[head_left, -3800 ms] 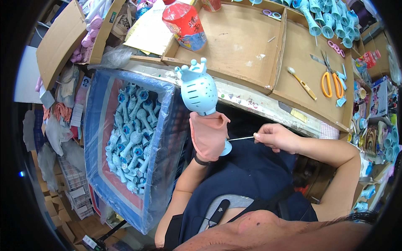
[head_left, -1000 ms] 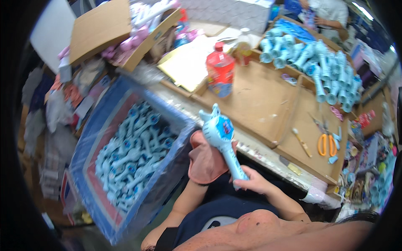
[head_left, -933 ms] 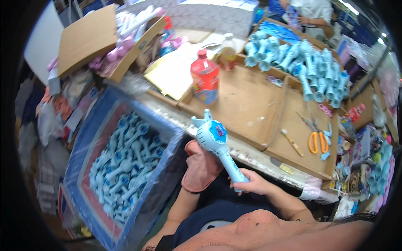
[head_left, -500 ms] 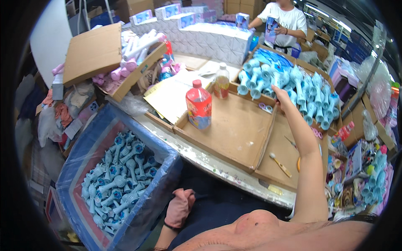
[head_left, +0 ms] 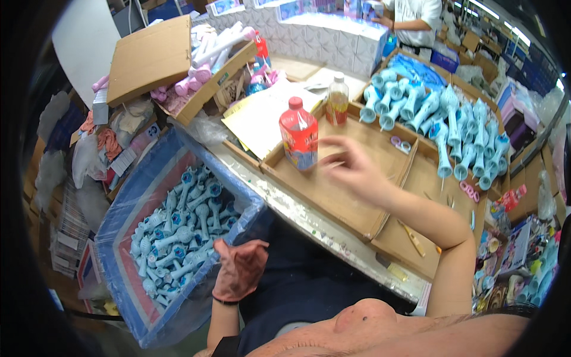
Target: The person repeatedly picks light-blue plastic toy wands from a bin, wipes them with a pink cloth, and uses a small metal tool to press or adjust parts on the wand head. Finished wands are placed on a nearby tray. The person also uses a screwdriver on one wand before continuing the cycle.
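Note:
My right hand (head_left: 352,171), bare, is over the cardboard tray (head_left: 333,196), beside a red-labelled drink bottle (head_left: 299,135). Its fingers are apart and I see nothing in them. My left hand (head_left: 239,271), in a pink glove, hangs next to the near right rim of a blue-lined bin (head_left: 253,208). The glove's fingers look loosely spread, with nothing visible in them. Inside the bin lie many light-blue plastic handle-like pieces (head_left: 178,235) with flared ends. Similar light-blue pieces (head_left: 410,104) are heaped in a box at the far right.
A second bottle (head_left: 337,101) stands behind the red one. Pink-handled scissors (head_left: 470,190) and a wooden-handled brush (head_left: 411,239) lie in the right tray. An open carton (head_left: 148,59) with pink and white parts is far left. A co-worker (head_left: 416,21) stands behind stacked boxes (head_left: 333,44).
My right hand has come away from the light-blue pieces at the far right, moving left and nearer to the red bottle. My gloved left hand has shifted slightly left. The whole view has shifted.

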Demonstrator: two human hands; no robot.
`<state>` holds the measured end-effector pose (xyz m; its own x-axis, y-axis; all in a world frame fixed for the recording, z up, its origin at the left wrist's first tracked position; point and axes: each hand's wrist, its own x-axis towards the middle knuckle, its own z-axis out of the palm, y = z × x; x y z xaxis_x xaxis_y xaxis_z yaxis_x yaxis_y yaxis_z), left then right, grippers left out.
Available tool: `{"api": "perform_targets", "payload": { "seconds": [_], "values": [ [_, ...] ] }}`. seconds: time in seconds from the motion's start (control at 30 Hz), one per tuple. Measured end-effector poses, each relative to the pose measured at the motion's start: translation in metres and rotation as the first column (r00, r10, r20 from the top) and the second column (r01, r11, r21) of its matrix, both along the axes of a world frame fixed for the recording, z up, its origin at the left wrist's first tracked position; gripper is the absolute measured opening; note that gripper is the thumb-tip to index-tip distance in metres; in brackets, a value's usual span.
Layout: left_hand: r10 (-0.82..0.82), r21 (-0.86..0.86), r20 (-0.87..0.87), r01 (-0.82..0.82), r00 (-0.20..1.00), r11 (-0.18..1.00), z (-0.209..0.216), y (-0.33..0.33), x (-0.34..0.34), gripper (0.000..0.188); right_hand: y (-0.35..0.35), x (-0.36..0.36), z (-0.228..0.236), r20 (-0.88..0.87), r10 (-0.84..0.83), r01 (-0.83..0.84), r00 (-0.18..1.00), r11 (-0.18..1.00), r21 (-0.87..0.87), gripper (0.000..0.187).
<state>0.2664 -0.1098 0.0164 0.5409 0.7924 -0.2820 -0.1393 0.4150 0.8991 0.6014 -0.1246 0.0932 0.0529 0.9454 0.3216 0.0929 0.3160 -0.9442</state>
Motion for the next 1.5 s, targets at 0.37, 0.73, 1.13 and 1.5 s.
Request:
{"api": "perform_targets", "payload": {
  "seconds": [0.37, 0.73, 1.13, 1.5],
  "values": [
    [0.405, -0.138, 0.346, -0.382, 0.846, 0.914, 0.038, 0.071, -0.098, 0.074, -0.039, -0.163, 0.1, 0.098, 0.53, -0.497, 0.842, 0.834, -0.24, 0.044],
    [0.566, -0.564, 0.817, -0.054, 0.112, 0.824, -0.046, 0.136, -0.361, 0.079, 0.117, -0.232, 0.045, -0.185, 0.508, -0.536, 0.841, 0.827, -0.17, 0.023],
    [0.385, 0.085, 0.297, -0.426, 0.874, 0.901, -0.044, 0.102, -0.344, 0.066, 0.238, -0.501, -0.318, 0.871, 0.485, -0.641, -0.083, 0.643, -0.42, 0.055],
    [0.385, -0.132, 0.417, -0.364, 0.824, 0.922, -0.077, 0.1, -0.359, 0.061, 0.268, -0.488, -0.319, 0.7, 0.713, -0.512, -0.037, 0.588, -0.626, 0.08]
  ]
}}
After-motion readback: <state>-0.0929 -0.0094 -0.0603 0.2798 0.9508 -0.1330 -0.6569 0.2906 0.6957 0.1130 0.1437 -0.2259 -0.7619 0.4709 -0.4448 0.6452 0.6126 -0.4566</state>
